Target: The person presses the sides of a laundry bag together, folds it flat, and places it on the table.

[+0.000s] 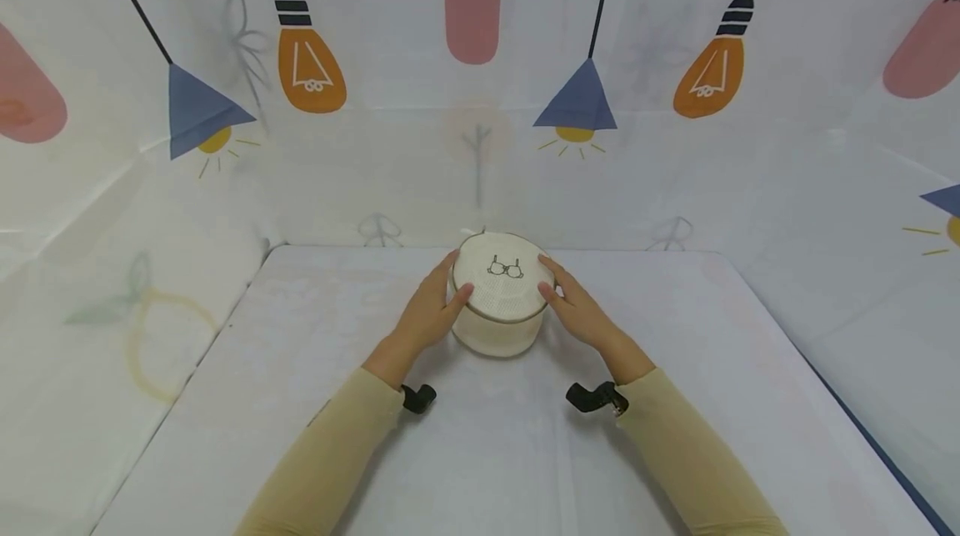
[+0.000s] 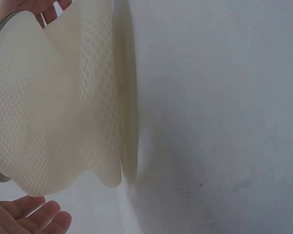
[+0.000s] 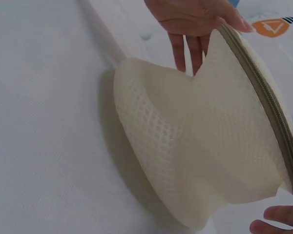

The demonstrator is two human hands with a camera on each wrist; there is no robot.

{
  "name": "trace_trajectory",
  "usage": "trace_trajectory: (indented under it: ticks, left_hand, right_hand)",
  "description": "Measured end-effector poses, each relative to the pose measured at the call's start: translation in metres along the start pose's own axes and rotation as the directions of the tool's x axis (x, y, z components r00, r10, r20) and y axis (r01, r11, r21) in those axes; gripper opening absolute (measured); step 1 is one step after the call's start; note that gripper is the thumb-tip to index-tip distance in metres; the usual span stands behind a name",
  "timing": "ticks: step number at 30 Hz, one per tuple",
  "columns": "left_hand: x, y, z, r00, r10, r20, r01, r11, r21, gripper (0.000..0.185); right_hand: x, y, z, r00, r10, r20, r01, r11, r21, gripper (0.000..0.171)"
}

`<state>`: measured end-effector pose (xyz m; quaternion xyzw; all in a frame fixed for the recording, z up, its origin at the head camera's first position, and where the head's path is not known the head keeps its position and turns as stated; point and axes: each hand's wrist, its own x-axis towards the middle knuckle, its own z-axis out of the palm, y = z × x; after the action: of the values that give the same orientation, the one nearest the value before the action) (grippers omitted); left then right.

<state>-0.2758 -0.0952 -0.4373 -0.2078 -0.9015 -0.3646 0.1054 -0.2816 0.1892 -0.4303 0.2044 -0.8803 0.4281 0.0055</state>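
Note:
A round cream mesh laundry bag (image 1: 501, 336) with a zip round its lid stands towards the far side of the table. A small line drawing marks the lid, which tilts towards the head camera. My left hand (image 1: 431, 303) grips the bag's left rim, thumb on the lid and fingers at the side. Across from it, my right hand (image 1: 585, 311) holds the right rim in the same way. The mesh wall sags into folds in the right wrist view, below the olive zip (image 3: 263, 92). What lies inside the bag, if anything, is hidden.
White cloth covers the table (image 1: 480, 453). Behind it hangs a white sheet (image 1: 405, 161) printed with lamps and bulbs, which also runs along the left and right sides. Black wrist mounts (image 1: 596, 397) stick out from the sleeves.

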Motion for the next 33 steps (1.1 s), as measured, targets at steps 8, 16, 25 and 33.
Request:
trace_trajectory:
  ticks: [8,16,25,33]
  left_hand:
    - [0.0,0.003,0.004,1.0,0.014,-0.005,-0.014,1.0,-0.004,0.072]
    - [0.0,0.006,0.01,1.0,-0.005,0.008,0.005,0.999,-0.051,0.068]
    - [-0.002,0.014,0.01,0.999,-0.027,0.04,0.031,0.993,-0.11,0.072]
    - [-0.002,0.021,0.01,0.996,-0.073,0.044,0.08,0.973,-0.214,0.073]
  right_hand:
    - [-0.001,0.001,0.005,0.997,0.07,0.01,-0.071,0.997,0.018,0.063]
    - [-0.002,-0.003,0.01,0.994,0.1,0.035,-0.101,0.994,0.033,0.063]
    - [-0.004,-0.014,0.011,0.995,0.085,0.057,-0.087,0.995,0.037,0.064]
    - [-0.004,-0.017,0.012,0.997,0.059,0.054,-0.064,0.993,0.102,0.064]
